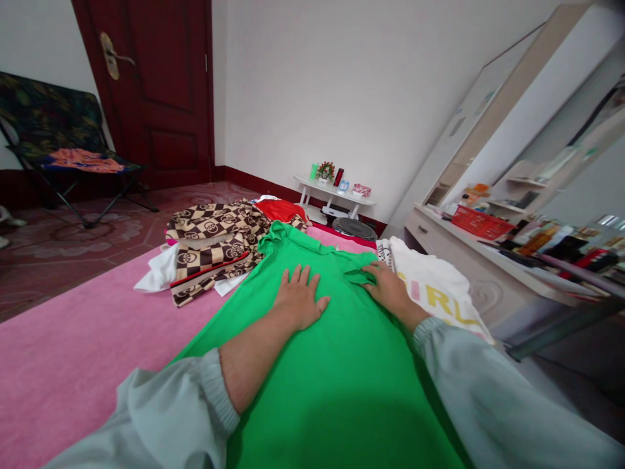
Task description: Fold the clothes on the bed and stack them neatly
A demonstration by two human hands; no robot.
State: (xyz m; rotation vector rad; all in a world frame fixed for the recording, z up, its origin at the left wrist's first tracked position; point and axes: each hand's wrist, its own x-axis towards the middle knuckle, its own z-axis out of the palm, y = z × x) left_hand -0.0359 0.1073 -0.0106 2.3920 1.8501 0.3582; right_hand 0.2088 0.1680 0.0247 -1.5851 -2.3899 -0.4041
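A green short-sleeved garment point(336, 365) lies spread out in front of me, its neckline at the far end. My left hand point(299, 301) rests flat on its upper left part, fingers spread. At the garment's right sleeve, my right hand point(389, 286) has its fingers closed on the sleeve edge, which is lifted a little. The left sleeve lies bunched at the far left corner. The garment's near end runs out of view below.
A pink bed cover point(92, 339) lies underneath. Left stands a heap of brown checkered clothes point(219, 241) with a red garment point(280, 210) behind it. A white lettered shirt point(432, 277) lies at right, beside a dresser point(469, 260) holding a red basket point(481, 223).
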